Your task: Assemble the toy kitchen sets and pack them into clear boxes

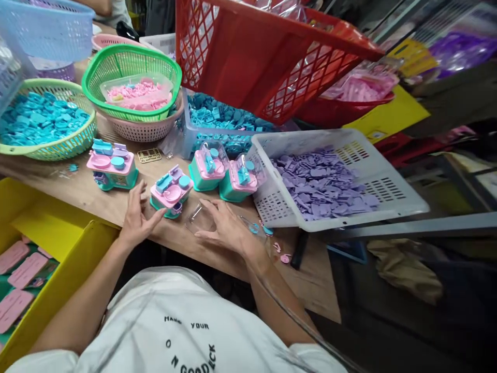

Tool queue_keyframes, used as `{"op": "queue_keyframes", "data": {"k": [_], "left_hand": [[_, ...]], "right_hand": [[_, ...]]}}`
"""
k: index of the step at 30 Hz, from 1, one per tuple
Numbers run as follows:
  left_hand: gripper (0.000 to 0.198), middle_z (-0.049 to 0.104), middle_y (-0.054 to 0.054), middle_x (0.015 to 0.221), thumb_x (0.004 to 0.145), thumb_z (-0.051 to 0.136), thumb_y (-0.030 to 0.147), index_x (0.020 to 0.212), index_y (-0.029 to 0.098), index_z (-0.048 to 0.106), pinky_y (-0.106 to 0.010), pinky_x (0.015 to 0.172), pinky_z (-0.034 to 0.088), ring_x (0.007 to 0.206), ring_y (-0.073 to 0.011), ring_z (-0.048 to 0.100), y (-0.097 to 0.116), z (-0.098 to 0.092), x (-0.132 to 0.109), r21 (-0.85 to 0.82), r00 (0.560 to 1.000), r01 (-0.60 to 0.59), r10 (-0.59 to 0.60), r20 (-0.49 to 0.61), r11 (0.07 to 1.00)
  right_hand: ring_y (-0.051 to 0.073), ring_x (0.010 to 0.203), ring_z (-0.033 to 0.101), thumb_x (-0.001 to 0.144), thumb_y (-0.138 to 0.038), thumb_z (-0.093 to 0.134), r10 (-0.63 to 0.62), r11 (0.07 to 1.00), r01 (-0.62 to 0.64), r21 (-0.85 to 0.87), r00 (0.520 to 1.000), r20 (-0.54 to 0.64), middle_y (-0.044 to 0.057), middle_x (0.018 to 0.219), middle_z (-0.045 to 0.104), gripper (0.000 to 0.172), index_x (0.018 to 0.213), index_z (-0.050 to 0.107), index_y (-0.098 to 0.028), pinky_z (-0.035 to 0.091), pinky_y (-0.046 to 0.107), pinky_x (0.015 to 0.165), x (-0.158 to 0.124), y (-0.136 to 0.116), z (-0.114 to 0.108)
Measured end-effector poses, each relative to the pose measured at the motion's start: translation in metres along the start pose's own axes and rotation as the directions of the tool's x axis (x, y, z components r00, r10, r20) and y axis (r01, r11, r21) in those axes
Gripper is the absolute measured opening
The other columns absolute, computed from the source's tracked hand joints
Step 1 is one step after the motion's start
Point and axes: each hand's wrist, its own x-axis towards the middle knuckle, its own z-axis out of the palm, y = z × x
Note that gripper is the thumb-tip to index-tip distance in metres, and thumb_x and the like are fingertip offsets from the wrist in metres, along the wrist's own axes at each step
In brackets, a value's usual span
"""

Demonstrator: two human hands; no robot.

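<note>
A small toy kitchen set (pixel 171 194) with a pink top and teal base stands on the table in front of me. Just left of it is my left hand (pixel 137 217), with thumb and fingers apart and nothing in them. My right hand (pixel 229 230) has its thumb and fingers around a clear plastic cover (pixel 200 218), low over the table edge. Another toy kitchen (pixel 112 165) stands farther left. Two more, a left one (pixel 208 167) and a right one (pixel 238 178), have clear covers on their tops.
A white basket (pixel 303 224) of purple parts stands at the right, beneath an overhanging red crate (pixel 233 52). Behind are a green basket (pixel 132 57) and a yellow-green basket (pixel 73 145) with blue parts. A yellow box (pixel 85 243) sits lower left. Small loose pieces lie by my right wrist.
</note>
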Motion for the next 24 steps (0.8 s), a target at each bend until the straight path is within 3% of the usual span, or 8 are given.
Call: {"op": "queue_keyframes", "data": {"k": [4, 6, 10, 13, 16, 18, 20, 24], "left_hand": [[0.08, 0.054, -0.018, 0.14, 0.085, 0.069, 0.052, 0.151, 0.017, 0.038, -0.044, 0.103, 0.052, 0.125, -0.0291, 0.058, -0.004, 0.0, 0.023, -0.03, 0.986, -0.011, 0.015, 0.163, 0.999], [0.074, 0.058, -0.016, 0.136, 0.087, 0.068, 0.051, 0.148, 0.018, 0.042, -0.043, 0.1, 0.055, 0.119, -0.0273, 0.062, 0.0, 0.002, 0.021, -0.03, 0.988, 0.014, -0.009, 0.153, 0.999], [0.066, 0.063, -0.012, 0.125, 0.085, 0.07, 0.051, 0.139, 0.019, 0.05, -0.038, 0.091, 0.059, 0.11, -0.0245, 0.065, 0.006, 0.004, 0.01, -0.009, 0.995, 0.026, -0.025, 0.095, 1.0], [0.052, 0.066, -0.01, 0.115, 0.089, 0.066, 0.045, 0.132, 0.018, 0.055, -0.037, 0.09, 0.059, 0.103, -0.0223, 0.066, 0.007, 0.005, 0.005, 0.026, 0.995, -0.015, 0.013, 0.1, 1.0], [0.049, 0.067, -0.009, 0.11, 0.089, 0.066, 0.041, 0.131, 0.018, 0.056, -0.039, 0.093, 0.058, 0.099, -0.0221, 0.067, 0.005, 0.002, 0.006, 0.017, 0.99, -0.055, 0.052, 0.134, 0.998], [0.062, 0.065, -0.012, 0.12, 0.085, 0.07, 0.044, 0.137, 0.018, 0.052, -0.041, 0.095, 0.058, 0.106, -0.0246, 0.066, 0.001, 0.0, 0.013, -0.03, 0.98, -0.065, 0.069, 0.186, 0.997], [0.082, 0.055, -0.017, 0.138, 0.078, 0.076, 0.047, 0.147, 0.017, 0.043, -0.045, 0.101, 0.055, 0.122, -0.0297, 0.06, -0.005, -0.003, 0.027, -0.081, 0.958, -0.069, 0.089, 0.274, 0.994], [0.113, 0.033, -0.021, 0.159, 0.069, 0.083, 0.05, 0.159, 0.017, 0.022, -0.054, 0.113, 0.044, 0.145, -0.0359, 0.04, -0.013, 0.0, 0.059, -0.215, 0.879, -0.058, 0.152, 0.452, 0.975]], "right_hand": [[0.037, 0.116, 0.064, 0.086, -0.073, 0.057, 0.271, 0.955, -0.272, -0.117, 0.962, -0.024, 0.021, 0.122, 0.065, 0.087, 0.152, 0.043, -0.018, 0.051, 0.05, 0.097, 0.008, -0.008, -0.012], [0.038, 0.118, 0.063, 0.088, -0.074, 0.052, 0.286, 0.947, -0.291, -0.137, 0.957, -0.053, 0.021, 0.121, 0.067, 0.087, 0.152, 0.043, -0.015, 0.05, 0.051, 0.098, 0.009, -0.007, -0.017], [0.031, 0.121, 0.062, 0.086, -0.06, 0.067, 0.047, 0.997, -0.046, -0.064, 0.999, 0.021, 0.013, 0.129, 0.066, 0.08, 0.153, 0.043, -0.023, 0.048, 0.044, 0.104, 0.008, 0.0, -0.024], [0.029, 0.114, 0.066, 0.088, -0.054, 0.068, 0.053, 0.999, -0.053, -0.004, 0.995, 0.083, 0.009, 0.123, 0.07, 0.071, 0.151, 0.046, -0.029, 0.051, 0.044, 0.101, 0.005, 0.004, -0.027], [0.032, 0.131, 0.056, 0.077, -0.052, 0.079, -0.016, 1.0, 0.014, 0.021, 0.998, 0.067, 0.011, 0.142, 0.058, 0.091, 0.155, 0.039, -0.029, 0.046, 0.05, 0.11, 0.002, 0.014, -0.029], [0.031, 0.146, 0.041, 0.07, -0.046, 0.086, -0.174, 0.983, 0.166, 0.079, 0.978, 0.115, 0.011, 0.159, 0.041, 0.106, 0.159, 0.03, -0.03, 0.038, 0.051, 0.118, 0.002, 0.024, -0.027], [0.03, 0.152, 0.031, 0.069, -0.038, 0.086, -0.294, 0.952, 0.268, 0.148, 0.936, 0.194, 0.01, 0.165, 0.029, 0.111, 0.16, 0.023, -0.032, 0.032, 0.05, 0.122, 0.004, 0.034, -0.022], [0.029, 0.147, 0.038, 0.07, -0.032, 0.083, -0.318, 0.94, 0.264, 0.216, 0.907, 0.275, 0.012, 0.158, 0.037, 0.104, 0.158, 0.028, -0.028, 0.034, 0.048, 0.12, 0.007, 0.044, -0.016]]}}
